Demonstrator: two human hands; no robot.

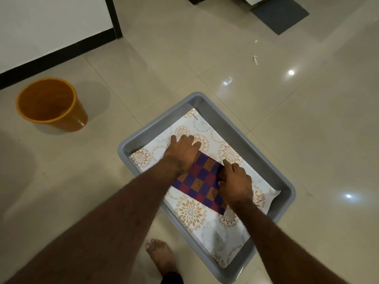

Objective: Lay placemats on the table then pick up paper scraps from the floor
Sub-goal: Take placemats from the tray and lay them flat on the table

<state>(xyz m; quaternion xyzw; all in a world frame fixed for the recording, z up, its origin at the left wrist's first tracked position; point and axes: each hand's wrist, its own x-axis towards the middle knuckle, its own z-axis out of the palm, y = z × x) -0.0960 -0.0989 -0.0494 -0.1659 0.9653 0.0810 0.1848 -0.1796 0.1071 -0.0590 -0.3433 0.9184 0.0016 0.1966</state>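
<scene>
A grey tray [147,130] sits on the tiled floor [307,119], and a floral mat [192,210] fills it from the far corner to the near one, its edges riding up the tray walls. A smaller checked mat [205,181] (purple, red and orange squares) lies on the middle of the floral one. The left hand [182,150] rests at the checked mat's far end, released, fingers stretched forward onto the floral mat. The right hand [235,181] grasps the checked mat's right edge, thumb on top and fingers curled at the edge. An orange bucket [51,103] stands on the floor well left of the tray. A white paper scrap [255,59] lies on the floor beyond the tray's far right side. A bare foot [162,257] stands by the tray's near edge
</scene>
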